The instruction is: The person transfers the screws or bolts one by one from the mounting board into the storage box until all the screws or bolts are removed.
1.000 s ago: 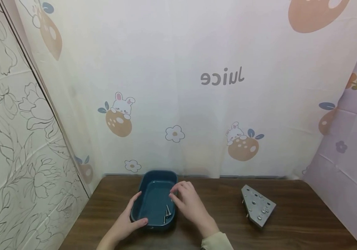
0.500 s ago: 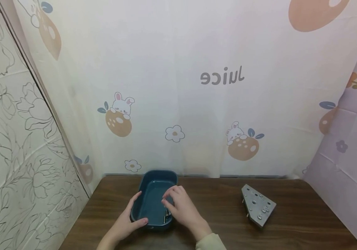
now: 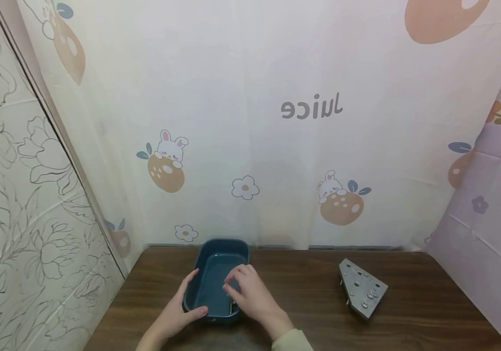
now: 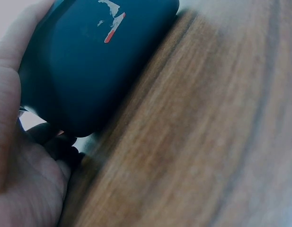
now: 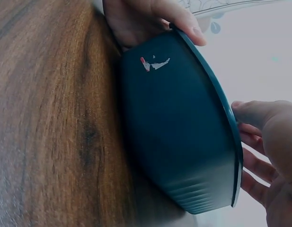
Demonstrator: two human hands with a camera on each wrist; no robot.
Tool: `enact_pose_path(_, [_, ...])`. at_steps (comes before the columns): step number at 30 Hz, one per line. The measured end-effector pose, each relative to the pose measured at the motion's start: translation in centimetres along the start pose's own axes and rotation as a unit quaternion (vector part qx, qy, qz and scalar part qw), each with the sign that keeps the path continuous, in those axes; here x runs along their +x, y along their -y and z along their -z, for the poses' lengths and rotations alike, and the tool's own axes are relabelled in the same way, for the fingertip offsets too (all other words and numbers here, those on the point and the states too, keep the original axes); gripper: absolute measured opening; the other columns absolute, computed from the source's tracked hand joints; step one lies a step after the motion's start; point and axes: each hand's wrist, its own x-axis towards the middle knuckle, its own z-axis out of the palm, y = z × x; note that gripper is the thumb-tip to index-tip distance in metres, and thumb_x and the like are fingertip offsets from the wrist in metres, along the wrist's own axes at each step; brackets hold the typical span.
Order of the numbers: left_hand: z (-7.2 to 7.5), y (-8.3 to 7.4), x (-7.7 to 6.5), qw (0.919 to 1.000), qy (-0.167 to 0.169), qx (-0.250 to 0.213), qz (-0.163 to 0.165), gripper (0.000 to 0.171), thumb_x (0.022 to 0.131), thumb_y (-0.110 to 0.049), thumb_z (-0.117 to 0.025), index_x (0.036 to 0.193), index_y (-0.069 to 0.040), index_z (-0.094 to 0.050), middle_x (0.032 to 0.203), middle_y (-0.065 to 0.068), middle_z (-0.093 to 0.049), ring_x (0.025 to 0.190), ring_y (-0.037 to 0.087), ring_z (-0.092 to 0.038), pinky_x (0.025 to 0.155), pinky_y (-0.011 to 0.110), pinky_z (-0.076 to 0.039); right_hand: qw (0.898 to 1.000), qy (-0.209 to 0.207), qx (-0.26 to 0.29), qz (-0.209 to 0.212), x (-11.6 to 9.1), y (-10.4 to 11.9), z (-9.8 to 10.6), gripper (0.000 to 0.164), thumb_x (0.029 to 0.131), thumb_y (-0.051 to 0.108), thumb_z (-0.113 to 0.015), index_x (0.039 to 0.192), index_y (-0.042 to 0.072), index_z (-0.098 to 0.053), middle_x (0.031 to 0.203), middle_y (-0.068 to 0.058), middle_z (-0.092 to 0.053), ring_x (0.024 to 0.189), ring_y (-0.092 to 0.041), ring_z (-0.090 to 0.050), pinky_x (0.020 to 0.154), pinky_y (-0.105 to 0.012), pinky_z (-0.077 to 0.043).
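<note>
My left hand grips the dark teal plastic tray at its near left corner, the thumb over the front rim and the fingers along the left side. Over the tray's right part is my right hand, its thumb and index finger close together inside the rim. A tiny light spot shows at those fingertips, too small to identify. Below the right hand, a screw lies in the near right corner of the tray, partly covered. In the right wrist view, the tray's wall hides the right fingertips' work.
On the right of the brown wooden table lies a grey angular metal block with holes and bolts, some poking out at its left side. A printed curtain hangs behind the table's back edge.
My right hand has moved left and nearer, from the tray's right rim to over the screws, now mostly covering them. The left hand and tray have stayed put.
</note>
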Motion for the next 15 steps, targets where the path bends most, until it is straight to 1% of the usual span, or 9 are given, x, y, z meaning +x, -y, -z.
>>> enact_pose_path(5, [-0.09,0.13,-0.07,1.0,-0.003,0.007,-0.001,0.086,0.091,-0.04,-0.074,0.157,-0.043,-0.019,0.162,0.018,-0.025,0.135,0.042,-0.039,0.099,0.073,-0.037,1.0,0.008,-0.006,-0.002,-0.15,-0.04,-0.19,0.008,0.097,0.032,-0.07,0.102,0.027,-0.07,0.108,0.014,-0.06,0.103,-0.008,-0.049,0.088,-0.029,-0.051])
enact_pose_path(11, [-0.19,0.25,-0.15,1.0,-0.003,-0.002,-0.004,0.086,0.091,-0.038,-0.074,0.157,-0.044,-0.019,0.162,0.017,-0.027,0.133,0.039,-0.041,0.098,0.068,-0.041,1.0,0.015,-0.016,-0.005,-0.33,-0.29,-0.27,0.009,0.096,0.035,-0.071,0.102,0.028,-0.07,0.107,0.014,-0.059,0.104,-0.008,-0.049,0.089,-0.03,-0.051])
enact_pose_path(15, [-0.2,0.15,-0.08,1.0,-0.005,-0.001,-0.004,0.087,0.09,-0.039,-0.074,0.157,-0.044,-0.019,0.162,0.016,-0.027,0.133,0.039,-0.041,0.098,0.069,-0.04,1.0,0.017,-0.018,0.002,-0.33,-0.35,-0.18,0.014,0.095,0.038,-0.071,0.104,0.028,-0.07,0.109,0.013,-0.059,0.105,-0.009,-0.049,0.09,-0.03,-0.051])
